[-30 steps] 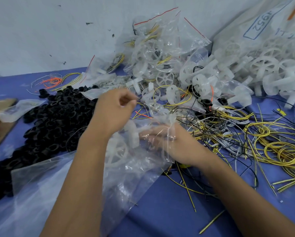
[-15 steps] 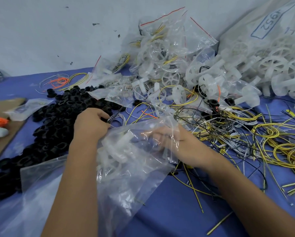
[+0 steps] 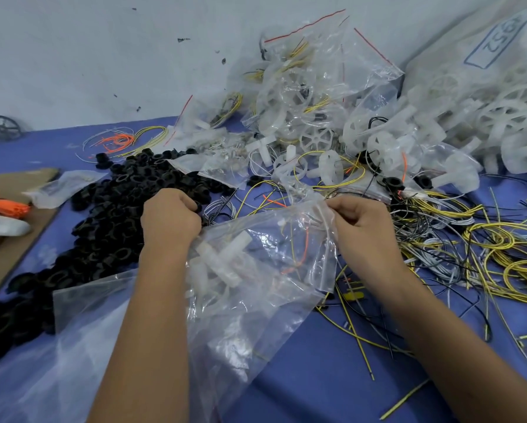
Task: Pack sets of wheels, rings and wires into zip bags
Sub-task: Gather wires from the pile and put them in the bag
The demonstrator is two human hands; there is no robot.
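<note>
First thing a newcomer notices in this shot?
Probably the two hands at centre: the left hand closed at the edge of the black rings pile, the right hand pinching the mouth of a clear zip bag with white wheels inside. Next, the yellow wire tangle at right and the heap of filled bags against the wall.

Bare blue tabletop [image 3: 332, 389] nearside; clutter beyond

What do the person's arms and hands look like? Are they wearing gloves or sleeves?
No gloves and no sleeves show. Both forearms are bare from the bottom edge of the picture up to the wrists. The left hand and the right hand are bare too. I see no watch or bracelet on either wrist, and no ring that I can make out.
</note>
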